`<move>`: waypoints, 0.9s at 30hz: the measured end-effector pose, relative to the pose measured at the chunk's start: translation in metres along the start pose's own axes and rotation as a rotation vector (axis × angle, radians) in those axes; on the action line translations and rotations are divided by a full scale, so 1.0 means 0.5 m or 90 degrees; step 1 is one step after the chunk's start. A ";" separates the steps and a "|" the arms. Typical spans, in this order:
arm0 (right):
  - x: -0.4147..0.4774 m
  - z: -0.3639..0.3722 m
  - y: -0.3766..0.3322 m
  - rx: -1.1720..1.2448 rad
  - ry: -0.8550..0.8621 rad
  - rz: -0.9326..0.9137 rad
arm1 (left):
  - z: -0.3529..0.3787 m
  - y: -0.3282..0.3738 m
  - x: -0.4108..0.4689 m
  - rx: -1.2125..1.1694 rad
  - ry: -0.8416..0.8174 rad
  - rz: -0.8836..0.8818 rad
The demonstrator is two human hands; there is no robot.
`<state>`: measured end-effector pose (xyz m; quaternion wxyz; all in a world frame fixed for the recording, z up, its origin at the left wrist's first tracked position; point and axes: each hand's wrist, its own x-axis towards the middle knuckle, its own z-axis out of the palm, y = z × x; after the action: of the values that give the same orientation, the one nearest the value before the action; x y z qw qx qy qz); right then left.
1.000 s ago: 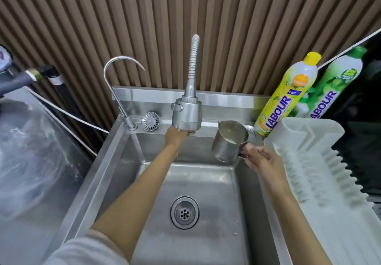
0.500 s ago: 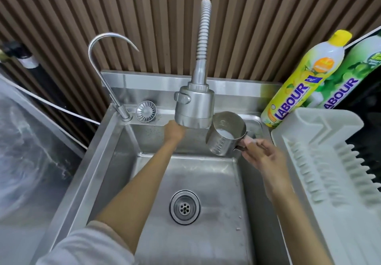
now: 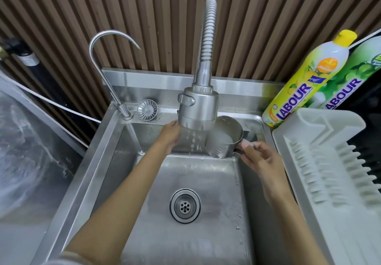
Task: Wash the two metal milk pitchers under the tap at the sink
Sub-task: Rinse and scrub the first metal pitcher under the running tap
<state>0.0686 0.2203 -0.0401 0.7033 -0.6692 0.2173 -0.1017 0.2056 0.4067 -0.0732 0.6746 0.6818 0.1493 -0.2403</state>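
Far left there's a crumpled sheet of clear plastic (image 3: pixel 24 151) with a white cable (image 3: pixel 61 108) running past it to the slatted wall. Next comes a skinny gooseneck tap (image 3: pixel 97 44) at the far left corner of the sink (image 3: pixel 99 161), with a little round strainer (image 3: pixel 147 110) lying just beside its base.

The left hand (image 3: pixel 170 135) reaches up beside and under the big spray head (image 3: pixel 198 108). Its fingertips go behind the head and the falling water (image 3: pixel 193 141), so I honestly can't tell what that grip is doing.

Just right of the spray is the milk pitcher (image 3: pixel 223 139), held in the air over the far right part of the basin. It's shiny stainless steel and tipped so the mouth faces the camera. The inside looks cloudy white, and there are small stamped marks low on the outer wall. The top of its rim is hidden behind the spray head. The water drops fall just left of it, not into it.

The right hand (image 3: pixel 259 157) has its grip pinching the pitcher's handle, thumb on top. The drain (image 3: pixel 185 206) sits near the middle of the basin.

On the right, a yellow LABOUR bottle (image 3: pixel 305 83) and a green one (image 3: pixel 350 83) lean against the wall, behind a white dish rack (image 3: pixel 329 161).
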 end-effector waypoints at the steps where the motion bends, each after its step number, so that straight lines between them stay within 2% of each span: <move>1: -0.004 0.002 -0.002 -0.002 -0.006 -0.001 | -0.004 0.001 -0.019 -0.027 -0.014 0.002; 3: -0.013 0.011 -0.006 -0.005 -0.017 -0.002 | -0.014 0.009 -0.067 -0.086 -0.037 0.038; 6: -0.029 0.030 -0.020 -0.037 -0.047 -0.025 | -0.033 0.016 -0.136 -0.108 -0.149 0.113; 8: -0.040 0.044 -0.029 -0.054 -0.077 -0.042 | -0.045 0.018 -0.183 -0.036 -0.237 0.184; 10: -0.049 0.057 -0.037 -0.042 -0.104 -0.045 | -0.050 0.018 -0.216 0.085 -0.272 0.258; 12: -0.059 0.068 -0.044 -0.010 -0.124 -0.041 | -0.048 0.015 -0.237 0.151 -0.211 0.305; 16: -0.077 0.078 -0.054 0.011 -0.141 -0.041 | -0.033 0.006 -0.273 0.174 -0.045 0.427; 21: -0.086 0.077 -0.058 -0.021 -0.142 -0.015 | -0.016 -0.007 -0.306 0.230 0.083 0.458; 24: -0.083 0.072 -0.074 -0.097 -0.101 -0.034 | -0.001 -0.025 -0.312 0.236 0.097 0.425; 27: -0.076 0.065 -0.090 -0.268 -0.038 -0.119 | 0.012 -0.033 -0.294 0.106 0.006 0.319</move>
<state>0.0561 0.2622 0.0112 0.5421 -0.8209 0.1501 -0.0990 0.0725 0.4193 -0.0095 0.6538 0.7519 -0.0416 -0.0742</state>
